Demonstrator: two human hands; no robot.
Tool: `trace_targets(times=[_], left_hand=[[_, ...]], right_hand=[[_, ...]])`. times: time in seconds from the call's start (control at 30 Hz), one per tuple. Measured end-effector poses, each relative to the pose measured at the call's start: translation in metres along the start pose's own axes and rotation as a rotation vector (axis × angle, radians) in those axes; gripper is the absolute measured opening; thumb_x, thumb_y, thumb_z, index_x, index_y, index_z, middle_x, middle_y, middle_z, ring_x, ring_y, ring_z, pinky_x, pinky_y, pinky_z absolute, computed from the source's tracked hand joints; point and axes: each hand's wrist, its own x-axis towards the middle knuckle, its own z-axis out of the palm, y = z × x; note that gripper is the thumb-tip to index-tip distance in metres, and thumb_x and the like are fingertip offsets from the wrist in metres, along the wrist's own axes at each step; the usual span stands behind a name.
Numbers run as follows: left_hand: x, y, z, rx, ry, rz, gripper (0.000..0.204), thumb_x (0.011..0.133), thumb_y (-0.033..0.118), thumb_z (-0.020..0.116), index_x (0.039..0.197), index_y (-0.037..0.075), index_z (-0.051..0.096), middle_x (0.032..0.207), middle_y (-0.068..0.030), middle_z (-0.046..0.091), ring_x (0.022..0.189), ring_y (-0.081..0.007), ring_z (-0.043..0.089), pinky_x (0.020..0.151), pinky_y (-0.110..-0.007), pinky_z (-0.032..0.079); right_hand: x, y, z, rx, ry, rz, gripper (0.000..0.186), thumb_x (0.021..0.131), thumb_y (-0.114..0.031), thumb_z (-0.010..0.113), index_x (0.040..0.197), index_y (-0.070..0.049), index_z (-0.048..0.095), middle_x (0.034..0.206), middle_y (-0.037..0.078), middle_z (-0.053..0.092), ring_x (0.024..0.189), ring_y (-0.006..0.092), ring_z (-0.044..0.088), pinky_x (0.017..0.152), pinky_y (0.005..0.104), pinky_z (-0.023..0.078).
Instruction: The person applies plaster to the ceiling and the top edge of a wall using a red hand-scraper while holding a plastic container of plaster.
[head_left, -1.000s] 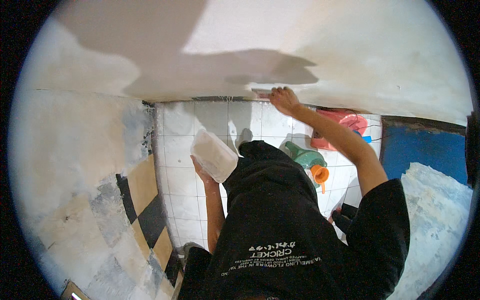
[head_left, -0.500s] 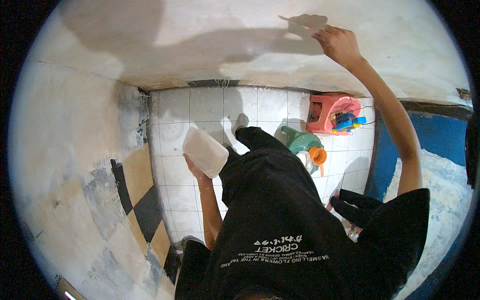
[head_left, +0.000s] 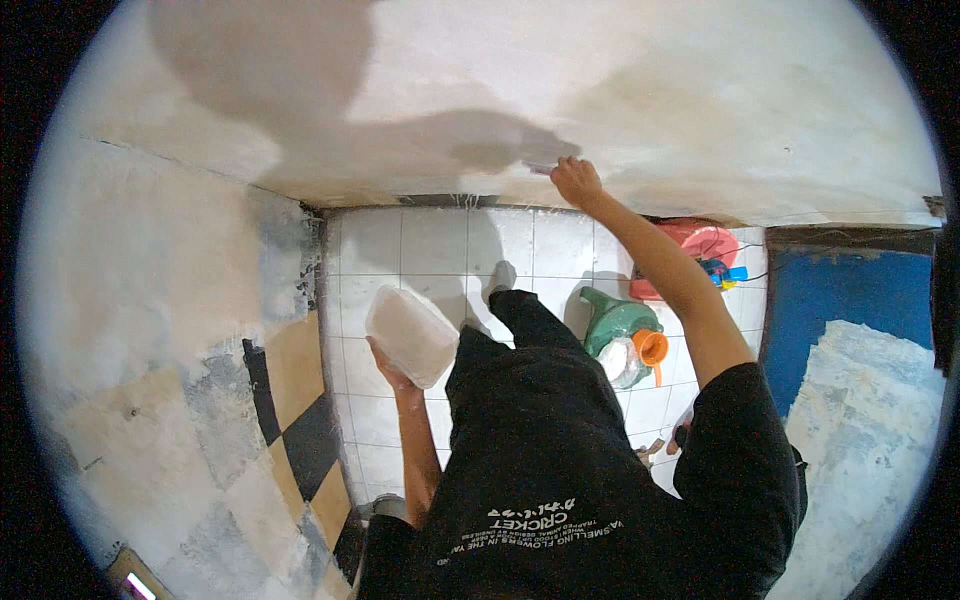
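Note:
My left hand [head_left: 391, 366] is closed on a white, rounded rectangular container [head_left: 412, 333] at my left side, above the tiled floor. My right hand [head_left: 576, 178] reaches to the pale wall [head_left: 700, 120] in front of me, its fingers closed on a thin flat scraper [head_left: 537, 167] at the wall surface, a little above the dark strip along the bottom. The scraper's blade is small and hard to make out, with shadows of hand and tool just above it.
A pink plastic stool [head_left: 648, 288] with blue-yellow gear [head_left: 723, 273], a green watering can [head_left: 608, 312] and an orange cup [head_left: 650, 346] stand on white tiles [head_left: 500, 240]. Left is a patchy wall [head_left: 190, 280]; right, a blue surface [head_left: 830, 280] with pale patches. A partly hidden foot shows lower right.
My right hand and scraper went up the wall to the right, then came back down and leftward. My left hand, still holding the container, shifts slightly.

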Motion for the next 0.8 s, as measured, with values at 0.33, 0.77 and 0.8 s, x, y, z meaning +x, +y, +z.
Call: trace_targets(times=[0.33, 0.77, 0.8], left_hand=[[0.018, -0.045, -0.001, -0.080, -0.054, -0.047, 0.063, 0.091, 0.055, 0.036, 0.137, 0.011, 0.032, 0.134, -0.0116, 0.042, 0.119, -0.0314, 0.046, 0.098, -0.050, 0.041], [-0.009, -0.009, 0.049, -0.006, -0.132, -0.110, 0.062, 0.093, 0.054, 0.031, 0.134, 0.008, 0.036, 0.126, -0.0117, 0.049, 0.110, -0.0278, 0.053, 0.092, -0.041, 0.047], [-0.009, -0.013, 0.058, -0.022, -0.144, -0.104, 0.063, 0.093, 0.055, 0.031, 0.134, 0.008, 0.036, 0.126, -0.0117, 0.050, 0.109, -0.0276, 0.054, 0.092, -0.041, 0.047]], right_hand=[[-0.011, 0.060, -0.133, -0.239, 0.279, -0.064, 0.014, 0.076, -0.015, 0.056, 0.078, -0.007, 0.067, 0.080, 0.012, 0.065, 0.075, 0.0269, 0.065, 0.061, 0.0405, 0.054], [-0.151, 0.043, -0.326, -0.091, 0.711, 0.110, 0.024, 0.067, -0.011, 0.065, 0.090, -0.012, 0.067, 0.080, 0.007, 0.058, 0.069, 0.0240, 0.058, 0.056, 0.0367, 0.048], [-0.165, 0.021, -0.306, -0.126, 0.916, -0.049, 0.030, 0.064, -0.012, 0.067, 0.094, -0.012, 0.068, 0.080, 0.007, 0.057, 0.070, 0.0241, 0.057, 0.057, 0.0374, 0.048]])
